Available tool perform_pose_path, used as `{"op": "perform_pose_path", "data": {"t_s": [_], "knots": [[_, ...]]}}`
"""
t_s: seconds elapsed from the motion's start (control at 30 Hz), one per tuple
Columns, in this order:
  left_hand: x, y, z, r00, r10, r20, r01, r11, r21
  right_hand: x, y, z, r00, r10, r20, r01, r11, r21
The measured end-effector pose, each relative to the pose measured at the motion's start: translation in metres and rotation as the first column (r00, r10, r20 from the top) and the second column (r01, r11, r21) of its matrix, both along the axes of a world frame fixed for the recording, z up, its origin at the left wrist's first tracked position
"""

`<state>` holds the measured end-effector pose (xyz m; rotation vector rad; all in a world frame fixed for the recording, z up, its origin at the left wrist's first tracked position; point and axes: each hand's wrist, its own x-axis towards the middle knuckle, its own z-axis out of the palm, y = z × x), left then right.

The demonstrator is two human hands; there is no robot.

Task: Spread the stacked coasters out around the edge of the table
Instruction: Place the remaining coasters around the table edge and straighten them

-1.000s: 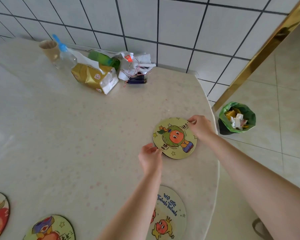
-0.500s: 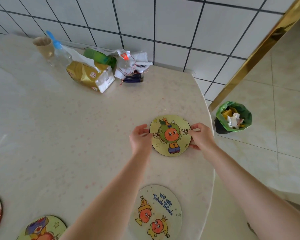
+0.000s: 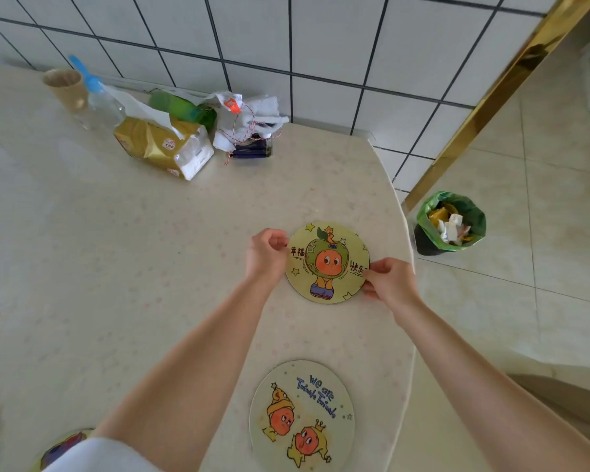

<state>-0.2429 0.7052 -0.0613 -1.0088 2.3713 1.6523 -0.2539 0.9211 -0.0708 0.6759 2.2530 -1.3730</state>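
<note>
Pinching opposite edges of a round cartoon coaster (image 3: 327, 263), the left hand (image 3: 265, 255) and right hand (image 3: 389, 280) hold it on the table (image 3: 116, 253), near its right edge.

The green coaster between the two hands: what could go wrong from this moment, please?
1. The green coaster lies close to the table's right edge; a nudge from the right hand could slide it partly over, above the bin.
2. The left hand pinches its rim; pulling away carelessly may turn the coaster.
3. The right forearm passes near the "we are" coaster and could drag it.
</note>
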Motion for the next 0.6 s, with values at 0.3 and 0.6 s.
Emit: {"op": "perform_pose_path", "data": {"t_s": [0.3,0.6], "knots": [[0.048,0.005,0.007,0.984,-0.178,-0.021,0.176,0.982,-0.074,0.039,0.003,0.005,0.988,0.144,-0.049,-0.128,0.963,0.237],[0.162,0.001,-0.003,0.923,-0.370,0.109,0.385,0.900,-0.205,0.162,0.003,0.012,0.997,0.027,0.077,-0.033,0.996,0.086]]}}
